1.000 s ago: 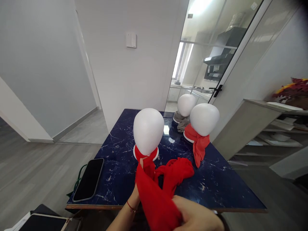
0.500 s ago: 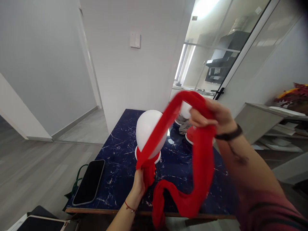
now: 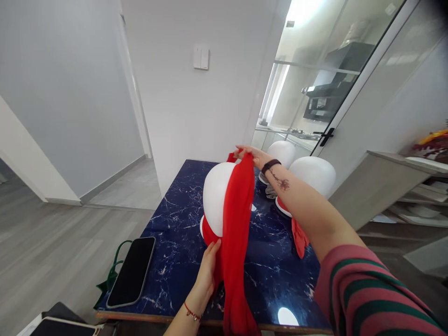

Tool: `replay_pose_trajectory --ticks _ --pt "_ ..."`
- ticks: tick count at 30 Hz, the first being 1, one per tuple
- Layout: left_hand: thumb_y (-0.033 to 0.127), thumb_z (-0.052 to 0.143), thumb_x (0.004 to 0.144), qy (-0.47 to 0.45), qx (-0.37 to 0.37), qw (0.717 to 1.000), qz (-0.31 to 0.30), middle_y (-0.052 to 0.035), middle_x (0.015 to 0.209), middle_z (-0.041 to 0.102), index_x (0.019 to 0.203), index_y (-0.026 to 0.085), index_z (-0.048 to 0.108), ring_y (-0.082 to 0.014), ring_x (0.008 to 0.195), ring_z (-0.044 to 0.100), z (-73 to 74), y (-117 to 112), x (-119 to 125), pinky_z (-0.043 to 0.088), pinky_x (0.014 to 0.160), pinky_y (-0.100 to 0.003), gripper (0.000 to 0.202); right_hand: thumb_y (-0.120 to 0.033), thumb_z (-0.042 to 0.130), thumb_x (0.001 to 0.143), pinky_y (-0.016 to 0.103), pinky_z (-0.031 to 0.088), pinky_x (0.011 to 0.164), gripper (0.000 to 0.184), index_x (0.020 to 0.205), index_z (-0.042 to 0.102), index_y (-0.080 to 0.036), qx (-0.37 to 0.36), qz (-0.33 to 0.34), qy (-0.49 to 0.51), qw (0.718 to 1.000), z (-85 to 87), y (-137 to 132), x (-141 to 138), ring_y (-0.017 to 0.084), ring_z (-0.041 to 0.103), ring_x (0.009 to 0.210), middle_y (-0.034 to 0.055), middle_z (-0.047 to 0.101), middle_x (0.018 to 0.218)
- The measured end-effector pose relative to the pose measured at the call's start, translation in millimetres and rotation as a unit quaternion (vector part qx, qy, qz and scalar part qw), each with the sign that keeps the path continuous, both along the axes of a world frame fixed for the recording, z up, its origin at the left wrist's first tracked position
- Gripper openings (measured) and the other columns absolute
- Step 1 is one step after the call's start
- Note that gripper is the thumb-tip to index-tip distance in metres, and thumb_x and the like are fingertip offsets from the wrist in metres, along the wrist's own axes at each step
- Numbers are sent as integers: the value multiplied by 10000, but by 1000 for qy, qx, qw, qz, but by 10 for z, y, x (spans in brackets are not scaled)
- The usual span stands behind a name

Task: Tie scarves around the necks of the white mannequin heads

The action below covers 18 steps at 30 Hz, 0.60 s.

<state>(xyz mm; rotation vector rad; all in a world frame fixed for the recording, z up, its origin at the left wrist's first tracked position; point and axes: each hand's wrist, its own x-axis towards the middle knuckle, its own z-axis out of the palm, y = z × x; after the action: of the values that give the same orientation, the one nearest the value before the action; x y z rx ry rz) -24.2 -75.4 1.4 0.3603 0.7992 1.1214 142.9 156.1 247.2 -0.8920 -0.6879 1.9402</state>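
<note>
A white head form (image 3: 214,191) stands on the dark blue table, with a red scarf (image 3: 238,205) around its base. A long length of the scarf drapes over the form's right side and hangs past the table's front edge. My left hand (image 3: 207,268) is closed on the scarf low at the front of the form, its fingertips against the cloth. Behind the top of the form, my right hand (image 3: 250,155) grips the raised part of the scarf, its fingers partly hidden by the cloth.
Two more white head forms (image 3: 313,172) stand at the back right, the nearer with a coral-red cloth (image 3: 300,238) hanging from it. A black-screened phone (image 3: 132,270) lies at the left of the marbled table (image 3: 168,233). Wall behind; shelf (image 3: 402,172) at right.
My right hand has moved left and away from me, carrying the scarf behind the head form. The raised loop now lies along the form's right side. My left hand stays near the base.
</note>
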Motion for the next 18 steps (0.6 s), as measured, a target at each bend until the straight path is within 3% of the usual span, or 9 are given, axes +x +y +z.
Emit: replay_pose_trajectory --ticks 3,5,8,11,15,18 --pt "369 717 683 100 56 992 53 -63 919 698 981 180 593 -204 809 661 -20 -76 -4 503 720 -284 375 -169 440 895 48 254 370 189 771 507 -42 -24 -38 -9 999 -319 -235 407 -28 311 353 -85 489 550" --pt "353 711 683 180 97 976 77 -83 990 688 1093 189 570 -223 883 650 7 -160 -16 493 766 -289 464 -177 441 894 42 237 359 203 747 510 -56 -34 -44 -14 998 -547 -458 662 -26 300 337 -100 455 503" --pt "345 665 720 260 148 951 80 -112 1131 647 1269 209 479 -253 974 629 87 -316 -55 478 828 -321 596 -185 462 889 35 256 365 194 731 515 -86 -42 -54 -29 997 -912 -842 1003 -34 309 332 -82 488 534" --pt "362 650 730 299 168 936 74 -124 1204 609 1323 222 433 -287 1043 603 141 -445 -108 463 867 -347 647 -190 513 873 46 340 404 183 706 526 -119 -48 -79 -27 995 -1271 -1302 1198 -18 371 346 -74 482 524" --pt "383 625 755 315 157 931 97 -117 1241 582 1370 234 360 -280 1093 577 112 -510 -159 457 901 -356 686 -191 591 836 119 482 537 132 728 576 -116 -130 -79 -22 988 -1676 -2044 1017 49 542 454 -42 521 504" --pt "376 612 769 294 165 938 86 -104 1211 601 1344 232 406 -263 1064 593 106 -509 -161 470 895 -346 628 -205 614 829 228 525 783 165 939 616 -82 -165 -46 -3 985 -1863 -2546 617 112 664 729 65 684 815"
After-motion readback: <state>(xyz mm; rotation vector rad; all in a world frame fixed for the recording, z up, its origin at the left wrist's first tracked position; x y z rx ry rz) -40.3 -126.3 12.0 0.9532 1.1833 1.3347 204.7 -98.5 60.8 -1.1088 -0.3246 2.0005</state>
